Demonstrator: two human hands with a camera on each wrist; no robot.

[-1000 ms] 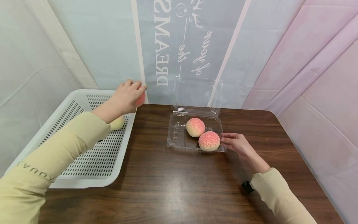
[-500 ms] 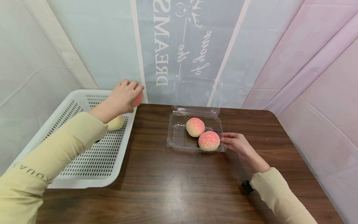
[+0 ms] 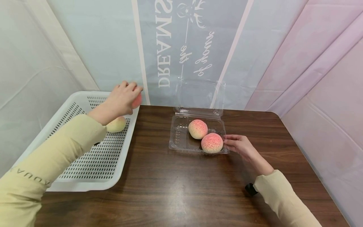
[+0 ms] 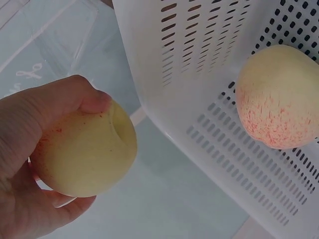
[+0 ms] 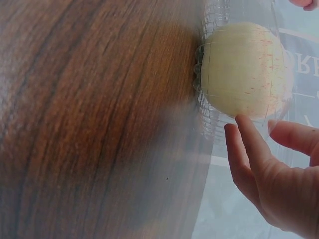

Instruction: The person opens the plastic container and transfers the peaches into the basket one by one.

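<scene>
My left hand [image 3: 122,97] grips a pink-and-yellow peach [image 4: 87,152] in the air near the back right corner of the white basket [image 3: 120,171]. The thumb presses on one side of the peach, with fingers curled round the other. Inside the basket lies another peach [image 3: 117,124], partly covered by my sleeve in the head view. A clear plastic clamshell box [image 3: 178,138] stands with its lid raised, holding two peaches, one behind [image 3: 198,129] and one in front [image 3: 212,143]. At the box's right end, my right hand [image 3: 241,146] touches the wall with its fairly straight fingertips.
The dark wood table [image 3: 175,189] carries the basket on the left and the box at the middle back. A printed curtain [image 3: 158,63] hangs right behind the table. A small black object [image 3: 250,189] shows at the right cuff.
My left hand, still holding the peach, has drifted slightly left toward the basket. The right hand and the box have stayed in place.
</scene>
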